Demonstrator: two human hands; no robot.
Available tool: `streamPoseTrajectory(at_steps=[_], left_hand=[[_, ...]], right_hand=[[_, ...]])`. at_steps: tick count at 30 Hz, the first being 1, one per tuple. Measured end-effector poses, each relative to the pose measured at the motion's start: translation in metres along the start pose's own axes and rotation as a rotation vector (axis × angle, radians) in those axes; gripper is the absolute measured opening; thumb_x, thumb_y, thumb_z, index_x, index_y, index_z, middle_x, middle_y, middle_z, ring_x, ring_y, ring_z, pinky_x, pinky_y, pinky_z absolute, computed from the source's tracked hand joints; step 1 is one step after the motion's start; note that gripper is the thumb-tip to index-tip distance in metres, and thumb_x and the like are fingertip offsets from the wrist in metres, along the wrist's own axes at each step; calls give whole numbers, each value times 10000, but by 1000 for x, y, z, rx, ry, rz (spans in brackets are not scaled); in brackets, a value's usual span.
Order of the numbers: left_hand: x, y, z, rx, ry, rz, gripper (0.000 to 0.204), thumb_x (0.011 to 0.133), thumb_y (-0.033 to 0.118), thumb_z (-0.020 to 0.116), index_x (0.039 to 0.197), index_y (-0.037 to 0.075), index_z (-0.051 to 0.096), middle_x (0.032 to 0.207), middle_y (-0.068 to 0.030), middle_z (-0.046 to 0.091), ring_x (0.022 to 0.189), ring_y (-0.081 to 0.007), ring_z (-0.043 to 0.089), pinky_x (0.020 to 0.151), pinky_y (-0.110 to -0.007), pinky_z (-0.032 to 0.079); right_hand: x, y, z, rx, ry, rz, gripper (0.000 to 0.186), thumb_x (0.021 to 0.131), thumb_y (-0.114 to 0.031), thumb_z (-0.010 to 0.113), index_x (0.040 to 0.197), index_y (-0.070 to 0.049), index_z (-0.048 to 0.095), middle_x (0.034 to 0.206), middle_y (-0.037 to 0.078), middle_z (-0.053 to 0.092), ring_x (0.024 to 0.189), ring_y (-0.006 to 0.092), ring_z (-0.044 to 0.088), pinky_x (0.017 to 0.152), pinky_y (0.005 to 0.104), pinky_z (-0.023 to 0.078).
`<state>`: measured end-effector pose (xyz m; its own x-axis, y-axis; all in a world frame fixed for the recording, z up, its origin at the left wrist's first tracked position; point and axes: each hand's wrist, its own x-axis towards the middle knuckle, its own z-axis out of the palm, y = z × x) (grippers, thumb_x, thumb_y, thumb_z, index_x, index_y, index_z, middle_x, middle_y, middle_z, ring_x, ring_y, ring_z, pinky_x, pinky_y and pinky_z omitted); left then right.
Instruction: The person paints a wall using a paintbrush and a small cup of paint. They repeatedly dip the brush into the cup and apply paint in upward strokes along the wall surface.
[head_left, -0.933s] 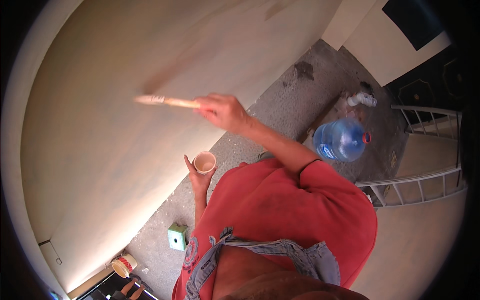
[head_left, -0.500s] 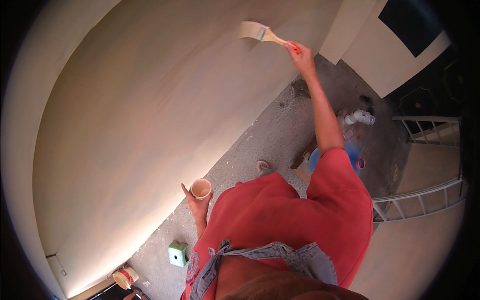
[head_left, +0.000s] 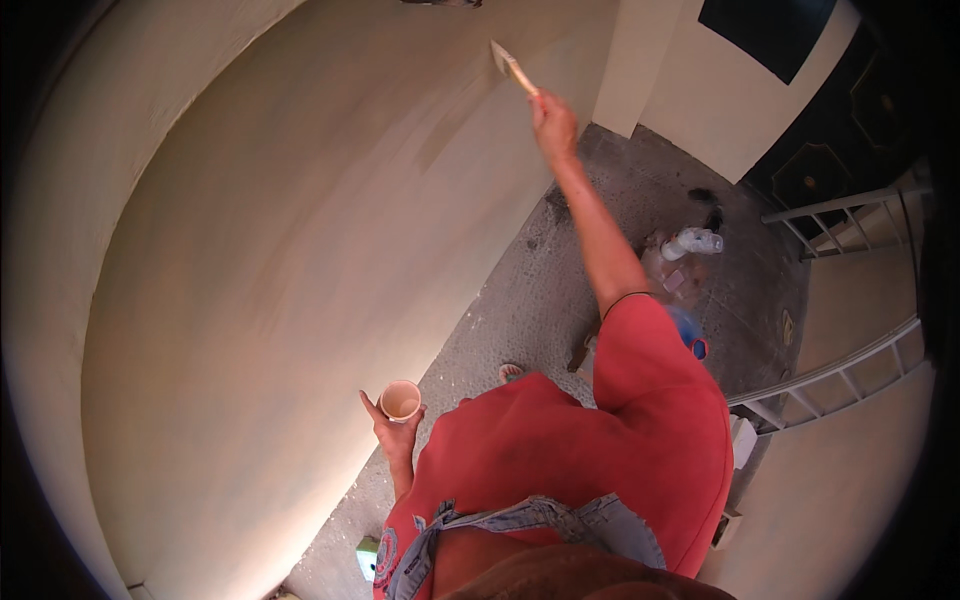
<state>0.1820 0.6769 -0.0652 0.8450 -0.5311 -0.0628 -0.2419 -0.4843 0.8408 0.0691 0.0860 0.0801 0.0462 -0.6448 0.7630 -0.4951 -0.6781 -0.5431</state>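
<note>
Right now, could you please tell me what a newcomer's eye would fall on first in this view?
Probably the bright red shirt, which fills the lower middle of the picture. Next would come the right hand, stretched out near the top and gripping a paintbrush by the pale wall. Left of the shirt, the left hand holds a pale cup.
</note>
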Motion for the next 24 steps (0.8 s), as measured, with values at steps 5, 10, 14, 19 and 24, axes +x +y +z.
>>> streamPoseTrajectory(at_steps=[5,10,14,19,24], left_hand=[[6,-2,6,3,-1,17,1351,636,163,963,1612,29,39,1288,-194,656,1214,-325,640,1037,-411,507],[0,-7,2,67,-21,-3,1352,637,184,966,1612,29,42,1288,-193,659,1198,-338,649,1025,-412,515],[-8,-11,-8,43,-47,25,1339,644,182,959,1610,24,45,1289,-195,659,1191,-337,652,1013,-415,520],[-20,-40,-32,-13,-37,112,1334,652,191,963,1605,15,47,1271,-194,664,1171,-336,662,980,-413,535],[-26,-58,-52,15,18,79,1337,640,201,975,1596,8,60,1284,-174,660,1162,-337,663,969,-424,538]], right_hand=[[-69,-91,0,52,-61,-11,225,992,-223,632,1132,-53,676,881,192,676,743,402,668,623,494,543],[-164,-187,-43,281,-244,1,298,962,-157,680,1225,-22,649,846,182,644,733,376,657,628,452,531],[-225,-256,-79,516,-368,-65,357,908,-106,740,1239,-14,644,798,147,609,670,330,638,578,422,523],[-269,-317,-98,754,-579,-185,358,886,-116,764,1221,-51,654,780,113,597,622,292,618,547,402,511],[-280,-340,-66,916,-650,-230,229,886,-162,770,1098,-85,731,834,110,646,654,315,647,578,397,546]])
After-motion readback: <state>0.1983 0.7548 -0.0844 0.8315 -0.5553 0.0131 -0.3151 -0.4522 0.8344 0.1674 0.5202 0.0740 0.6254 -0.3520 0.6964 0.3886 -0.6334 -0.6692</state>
